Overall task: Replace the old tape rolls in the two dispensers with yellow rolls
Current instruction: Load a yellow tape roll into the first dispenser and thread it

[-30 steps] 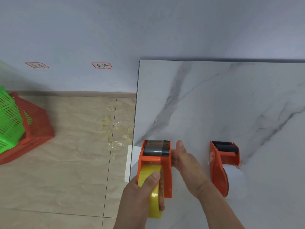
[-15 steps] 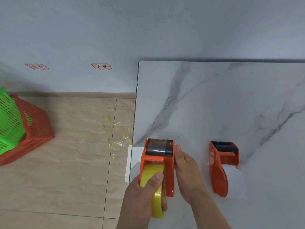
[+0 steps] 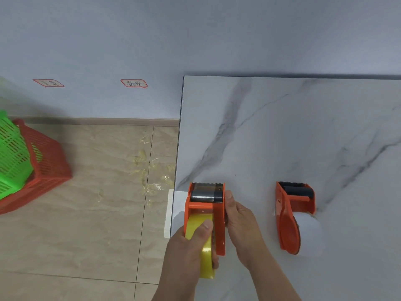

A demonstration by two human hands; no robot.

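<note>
At the far left, on the tiled floor (image 3: 86, 213), a green basket (image 3: 10, 157) sits nested inside a red-orange basket (image 3: 45, 168). Two red-edged labels (image 3: 134, 83) are stuck low on the wall, and crumpled scraps of clear tape (image 3: 152, 187) lie on the floor beside the edge of the marble-patterned table (image 3: 282, 131).

At the table's near left corner, the left hand (image 3: 191, 246) is wrapped around a yellow tape roll (image 3: 205, 246), thumb pressed over its top, fingers curled beneath; the roll sits in the open back of an orange tape dispenser (image 3: 206, 211), with part of it sticking out toward the person. The dispenser's toothed blade and dark roller face away from the person.

The right hand (image 3: 243, 227) grips the right side wall of that dispenser, thumb running up along it toward the roller, fingers closed loosely behind.

Further right, well apart from both hands, a second orange tape dispenser (image 3: 291, 216) lies on the table with a white roll (image 3: 308, 233) in it.
</note>
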